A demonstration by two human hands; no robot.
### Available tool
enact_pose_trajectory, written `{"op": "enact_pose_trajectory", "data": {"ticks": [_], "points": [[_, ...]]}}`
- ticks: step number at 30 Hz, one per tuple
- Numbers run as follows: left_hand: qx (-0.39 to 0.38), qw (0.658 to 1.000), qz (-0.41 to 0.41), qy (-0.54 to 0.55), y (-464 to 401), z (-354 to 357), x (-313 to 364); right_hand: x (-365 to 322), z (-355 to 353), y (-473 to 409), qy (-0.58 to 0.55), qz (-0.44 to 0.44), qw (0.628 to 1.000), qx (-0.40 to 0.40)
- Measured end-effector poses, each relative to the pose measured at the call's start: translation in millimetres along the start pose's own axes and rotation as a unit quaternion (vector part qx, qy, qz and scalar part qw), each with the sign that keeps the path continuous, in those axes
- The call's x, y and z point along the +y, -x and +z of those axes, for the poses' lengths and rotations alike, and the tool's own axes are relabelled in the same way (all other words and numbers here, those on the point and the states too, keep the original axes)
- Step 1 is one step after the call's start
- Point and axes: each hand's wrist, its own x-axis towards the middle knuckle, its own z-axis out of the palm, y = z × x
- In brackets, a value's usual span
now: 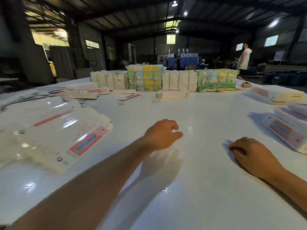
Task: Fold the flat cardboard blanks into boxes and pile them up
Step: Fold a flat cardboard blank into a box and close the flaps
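1. Flat cardboard blanks [54, 130] stacked in a loose, fanned pile on the white counter [199, 113], well to the left of the left hand [162, 134]; white with pink and blue printed bars, top sheet glossy under the lamps.
2. Probably light, thin and springy, slick on that gloss; best lifted one at a time by the fanned near edge, thumb on top, taking care not to crease outside the fold lines.
3. Left hand raised just above the counter, fingers loosely curled, holding nothing.
4. Right hand [249, 151] resting on the counter, fingers loosely bent, gripping nothing.
5. More printed stacks [285, 128] beyond the right hand, cut off by the frame edge.
6. Bundled packs [146, 78] and rubber bands [155, 101] far ahead of both hands.
7. Print on the blanks blurred, unreadable; fold lines and sheet count impossible to make out.
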Motion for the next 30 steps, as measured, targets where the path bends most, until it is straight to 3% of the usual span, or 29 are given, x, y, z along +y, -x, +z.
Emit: {"op": "enact_pose_trajectory", "data": {"ticks": [3,5,8,10,13,19,27,30], "points": [[0.044,0.987,-0.099,-0.12,5,-61,-51,1,0,0,-0.002,-0.01,1.0,0.012],[0.064,0.957,-0.191,-0.208,18,-93,-89,1,1,1,0.001,-0.017,1.0,0.018],[0.04,0.897,-0.332,-0.289,48,-114,-144,5,4,0,0.012,-0.018,1.0,0.023],[0.01,0.874,-0.379,-0.302,63,-114,-172,7,5,-2,0.018,-0.02,0.999,0.029],[-0.01,0.875,-0.379,-0.302,63,-116,-190,7,6,-2,0.023,-0.032,0.998,0.044],[0.019,0.885,-0.393,-0.25,59,-120,-183,1,3,2,0.025,-0.048,0.997,0.052],[0.161,0.891,-0.327,-0.27,51,-109,-146,-3,-2,3,0.004,-0.023,0.999,0.035],[0.207,0.918,-0.259,-0.216,28,-97,-110,-6,-2,3,0.009,-0.004,1.0,0.028]]}}
